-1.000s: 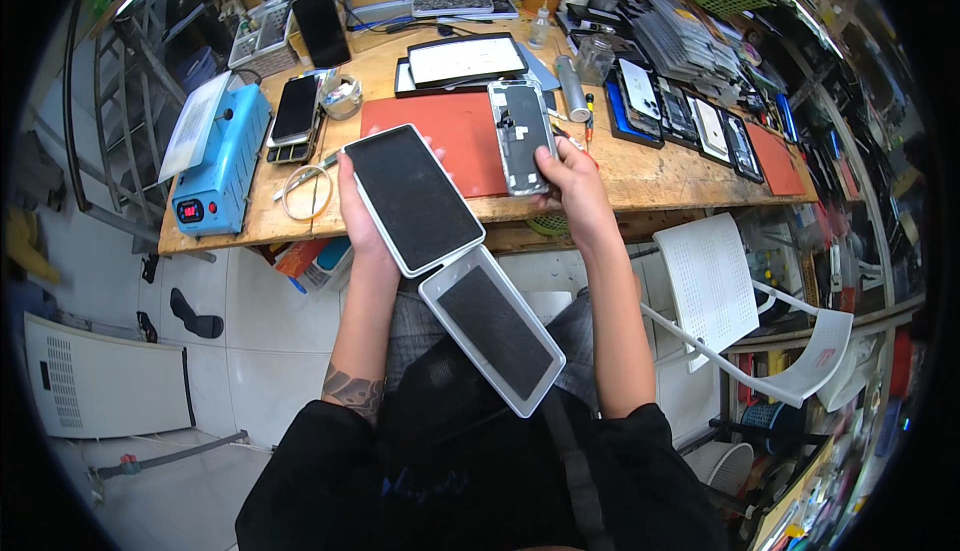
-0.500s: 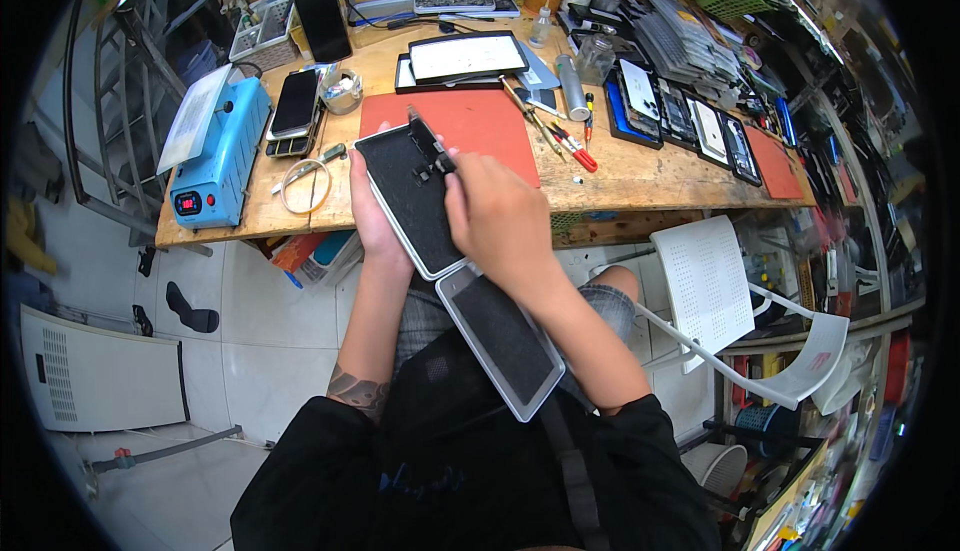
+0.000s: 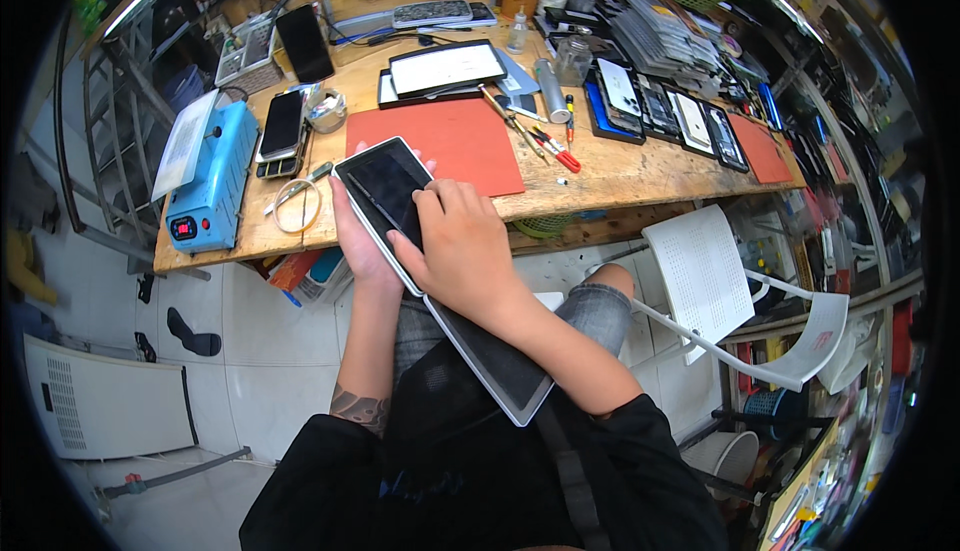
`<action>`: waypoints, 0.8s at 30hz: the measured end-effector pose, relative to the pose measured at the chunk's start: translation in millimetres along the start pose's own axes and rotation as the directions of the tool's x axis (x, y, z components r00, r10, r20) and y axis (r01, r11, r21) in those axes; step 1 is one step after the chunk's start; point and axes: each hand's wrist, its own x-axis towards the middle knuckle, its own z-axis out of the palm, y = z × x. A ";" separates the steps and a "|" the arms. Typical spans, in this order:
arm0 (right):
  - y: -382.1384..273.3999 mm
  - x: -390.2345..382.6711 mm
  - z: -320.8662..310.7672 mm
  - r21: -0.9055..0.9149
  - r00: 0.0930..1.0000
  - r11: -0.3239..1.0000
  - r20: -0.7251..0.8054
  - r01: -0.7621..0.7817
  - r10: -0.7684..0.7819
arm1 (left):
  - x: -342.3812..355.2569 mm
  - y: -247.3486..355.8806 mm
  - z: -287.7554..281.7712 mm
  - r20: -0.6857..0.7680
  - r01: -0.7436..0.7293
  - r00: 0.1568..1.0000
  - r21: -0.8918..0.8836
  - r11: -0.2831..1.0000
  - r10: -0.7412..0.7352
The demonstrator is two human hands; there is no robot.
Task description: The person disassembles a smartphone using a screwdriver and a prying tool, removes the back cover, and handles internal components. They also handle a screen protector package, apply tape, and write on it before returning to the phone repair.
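My left hand (image 3: 362, 251) grips a hinged, shallow white-rimmed case (image 3: 377, 239) from beneath and along its left side. The case lies open over my lap; its lower half, lined in black (image 3: 482, 346), hangs toward my belly, partly under my right forearm. Inside the upper half rests a glossy dark phone screen panel (image 3: 388, 189). My right hand (image 3: 455, 241) is closed at the panel's right edge, with curled fingers and thumb on it. Those fingers cover part of the panel, and its underside is hidden.
An orange-red mat (image 3: 435, 141) covers the bench's middle. Left stand a blue heating machine (image 3: 208, 191) and phones (image 3: 283, 126). Red-handled pliers (image 3: 560, 151), a screwdriver (image 3: 570, 119) and open phone shells (image 3: 660, 111) lie right. A white chair (image 3: 700, 266) stands right of my knee.
The panel was tilted up at the case's top, its cables showing; now it lies down inside the upper half. My right hand has moved down and leftward with it.
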 end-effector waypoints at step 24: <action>60.2 -111.1 -81.4 0.538 0.999 0.843 -0.007 -0.029 0.040 | 6.0 -2.6 -10.5 -0.013 0.230 0.973 0.066 0.971 -0.230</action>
